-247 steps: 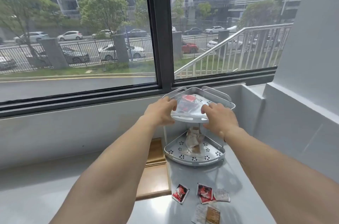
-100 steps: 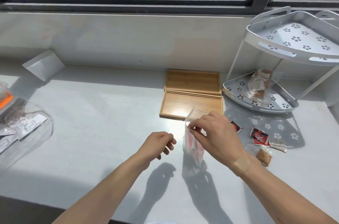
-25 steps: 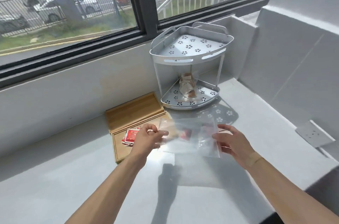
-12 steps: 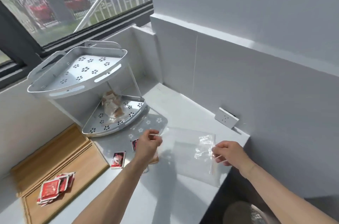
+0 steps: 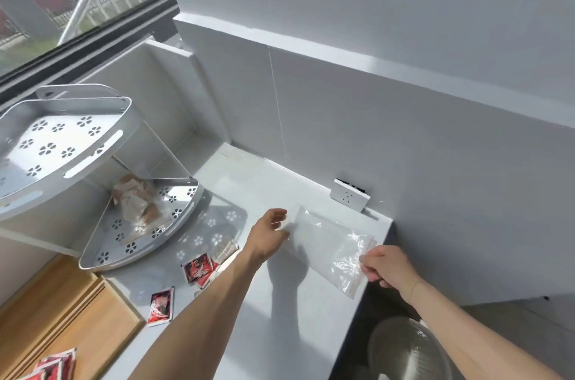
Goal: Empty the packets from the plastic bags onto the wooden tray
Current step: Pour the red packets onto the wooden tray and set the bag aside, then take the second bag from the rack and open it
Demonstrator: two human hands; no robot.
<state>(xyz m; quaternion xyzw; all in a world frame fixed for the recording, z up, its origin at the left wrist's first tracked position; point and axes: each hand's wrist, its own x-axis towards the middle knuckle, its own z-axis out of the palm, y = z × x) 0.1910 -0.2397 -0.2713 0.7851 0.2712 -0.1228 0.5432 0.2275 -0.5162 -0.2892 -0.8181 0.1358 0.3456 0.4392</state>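
A clear, empty plastic bag (image 5: pixel 326 247) is stretched flat just above the right end of the white counter. My left hand (image 5: pixel 269 233) pinches its far left edge and my right hand (image 5: pixel 387 266) pinches its zip end. Red packets (image 5: pixel 51 367) lie piled on the wooden tray (image 5: pixel 93 330) at the lower left. Two more red packets (image 5: pixel 161 305) (image 5: pixel 199 269) lie loose on the counter beside the tray. Another plastic bag of brownish packets (image 5: pixel 137 200) sits on the lower shelf of the white rack (image 5: pixel 102 255).
The two-tier perforated corner rack (image 5: pixel 62 137) stands against the window wall; its top shelf is bare. A wall socket (image 5: pixel 350 198) sits just behind the bag. The counter ends at the right, where a metal bowl (image 5: pixel 407 348) sits below. A pale packet (image 5: pixel 225 250) lies near the rack.
The view has swung further right. Both hands have carried the empty bag toward the counter's right end and lowered it closer to the surface; the red packets stay on the tray.
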